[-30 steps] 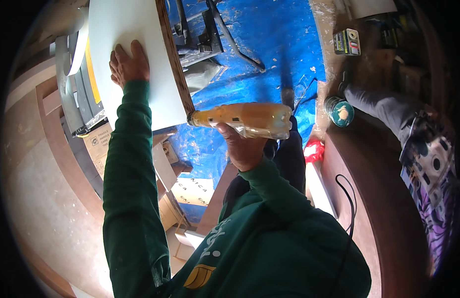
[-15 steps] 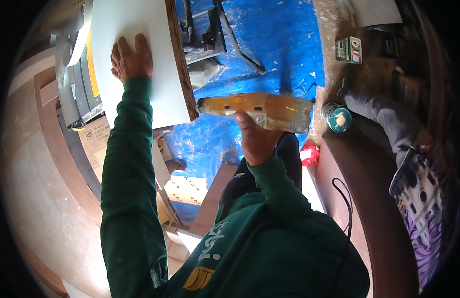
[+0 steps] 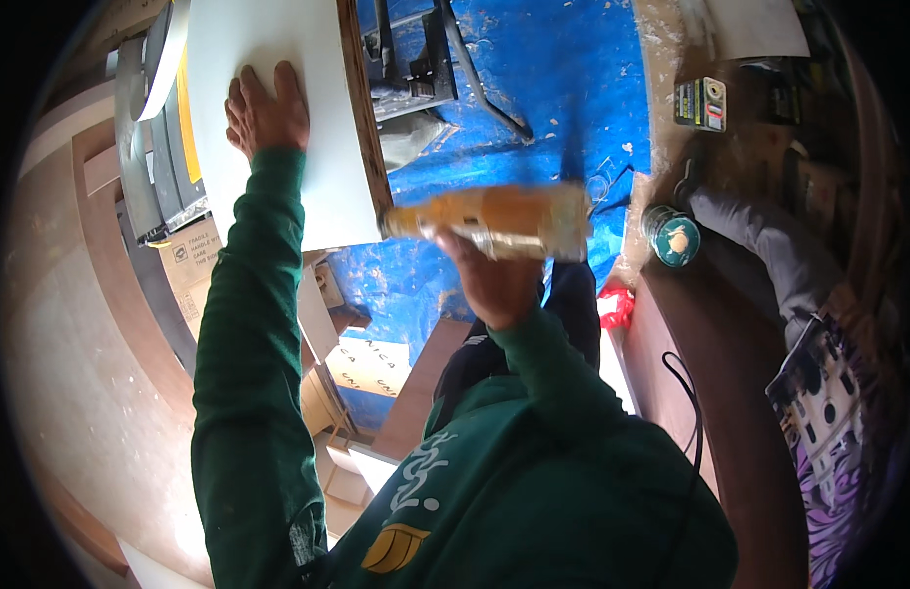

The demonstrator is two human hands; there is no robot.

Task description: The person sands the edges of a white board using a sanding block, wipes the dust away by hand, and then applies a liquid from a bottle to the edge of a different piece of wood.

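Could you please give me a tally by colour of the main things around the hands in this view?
White: 1, the board under the left hand
Amber: 1, the bottle in the right hand
Blue: 1, the tarp
Teal: 1, the round tin
Red: 1, a small object
Total: 5

Left hand (image 3: 267,110) flat on the white laminated board (image 3: 268,128), right hand (image 3: 494,285) to its right gripping the yellowish bottle-shaped tool (image 3: 489,221) beside the board's wooden edge. Blue tarpaulin (image 3: 534,88) spread beneath. Round teal tin (image 3: 671,236) farther right.
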